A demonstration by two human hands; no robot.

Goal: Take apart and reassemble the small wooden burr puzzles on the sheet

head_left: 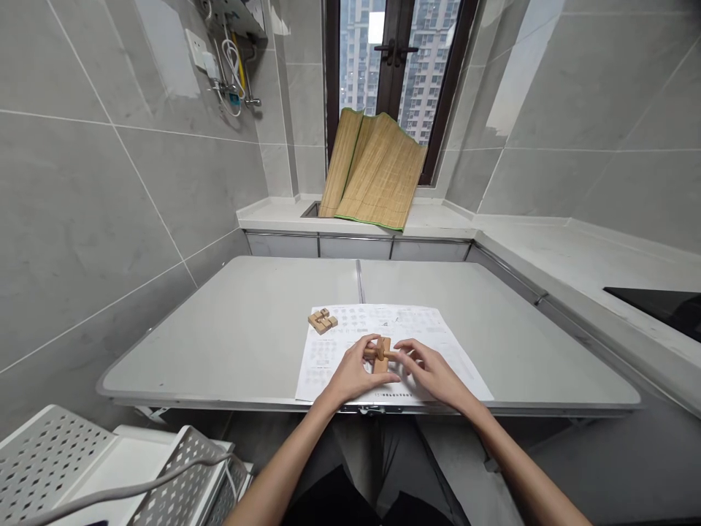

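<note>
Pieces of brown wood, bar-shaped and fitted crosswise (pixel 382 354), are in both hands above a white printed paper sheet (pixel 323 365), near the front edge of the pale grey folding table (pixel 219 336). We judge the step in hand to be the fitting or adjusting of these crossed pieces. The left hand (pixel 355 369) is curled about their left side and appears to grip them, its thumb reaching along the lower edge. The right hand (pixel 427 371) has its fingertips closed on the right end of the crossing bar. We cannot tell whether the pieces rest on the sheet or are held just above it. In our judgement, the next move calls for a steady left hold and a light, straight action of the right fingertips. A separate cluster of light-brown wooden blocks (pixel 323 321) lies at the sheet's far left corner, well apart from the hands. As to containers, we note a white perforated plastic rack (pixel 49 453) at lower left, with a thick grey cord (pixel 158 478) across it; its contents we cannot make out. On the white counter, a dark metal-rimmed recess (pixel 311 210) is partly covered by straw-coloured woven mats with green edging (pixel 383 172), so what it holds is hidden.
</note>
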